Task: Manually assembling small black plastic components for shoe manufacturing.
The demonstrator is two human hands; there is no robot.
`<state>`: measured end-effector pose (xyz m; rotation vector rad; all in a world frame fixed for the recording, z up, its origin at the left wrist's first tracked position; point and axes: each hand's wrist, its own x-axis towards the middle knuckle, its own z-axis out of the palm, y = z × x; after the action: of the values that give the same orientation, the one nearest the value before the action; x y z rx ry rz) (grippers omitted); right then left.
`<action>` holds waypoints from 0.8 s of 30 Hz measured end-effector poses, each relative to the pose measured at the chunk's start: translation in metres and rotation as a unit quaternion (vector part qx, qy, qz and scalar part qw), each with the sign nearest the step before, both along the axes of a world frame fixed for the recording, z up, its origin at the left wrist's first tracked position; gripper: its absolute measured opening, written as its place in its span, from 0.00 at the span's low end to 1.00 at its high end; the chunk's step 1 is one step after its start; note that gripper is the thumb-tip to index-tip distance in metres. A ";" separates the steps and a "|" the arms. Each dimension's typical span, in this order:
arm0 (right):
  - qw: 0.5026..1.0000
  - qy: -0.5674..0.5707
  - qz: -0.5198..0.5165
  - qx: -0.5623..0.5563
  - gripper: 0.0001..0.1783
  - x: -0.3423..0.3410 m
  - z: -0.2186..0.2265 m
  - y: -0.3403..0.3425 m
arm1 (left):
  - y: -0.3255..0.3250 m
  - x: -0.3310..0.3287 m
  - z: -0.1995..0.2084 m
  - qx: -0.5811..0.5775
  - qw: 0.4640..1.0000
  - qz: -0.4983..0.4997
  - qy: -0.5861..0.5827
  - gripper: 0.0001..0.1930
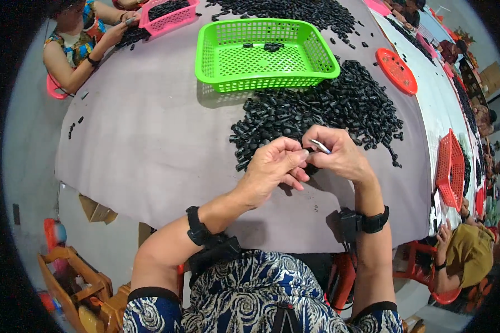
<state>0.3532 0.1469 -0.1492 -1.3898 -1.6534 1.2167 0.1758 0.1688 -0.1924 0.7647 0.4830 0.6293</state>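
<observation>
The left hand (pixel 272 166) and right hand (pixel 339 155) were held together just over the near edge of the grey counter (pixel 150 144), fingers (pixel 303 157) pinched shut on a small silvery piece (pixel 320 146) between them. A broad bare stretch of counter was left open to their left. Just beyond, a large heap of small black parts (pixel 328 108) was spread, touched at its far side by a nearly empty green basket (pixel 265 53). A red stool (pixel 396 70) was seen farther right.

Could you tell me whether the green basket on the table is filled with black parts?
No, the green basket holds only a few black parts, while the big pile lies on the table beside it.
</observation>
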 end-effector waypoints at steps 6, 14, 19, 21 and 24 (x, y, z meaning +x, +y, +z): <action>0.998 0.034 -0.047 0.034 0.07 -0.004 -0.012 -0.005 | 0.001 -0.002 0.002 -0.002 0.999 0.010 0.037 0.10; 0.992 0.068 -0.076 0.080 0.10 -0.014 -0.019 -0.008 | 0.001 -0.005 0.002 -0.050 0.998 0.010 0.023 0.13; 0.986 0.121 -0.108 0.042 0.09 -0.019 -0.015 -0.010 | 0.001 -0.006 0.003 -0.052 0.998 0.008 0.018 0.13; 0.982 0.149 -0.115 0.028 0.08 -0.019 -0.016 -0.009 | 0.001 -0.006 0.005 -0.063 0.998 0.006 0.012 0.13; 0.985 0.133 -0.105 0.037 0.07 -0.018 -0.017 -0.009 | 0.001 -0.007 0.005 -0.079 0.997 0.003 -0.003 0.12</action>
<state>0.3356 0.1381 -0.1663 -1.2596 -1.3200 1.1515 0.1686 0.1699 -0.1872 0.6123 0.5229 0.5912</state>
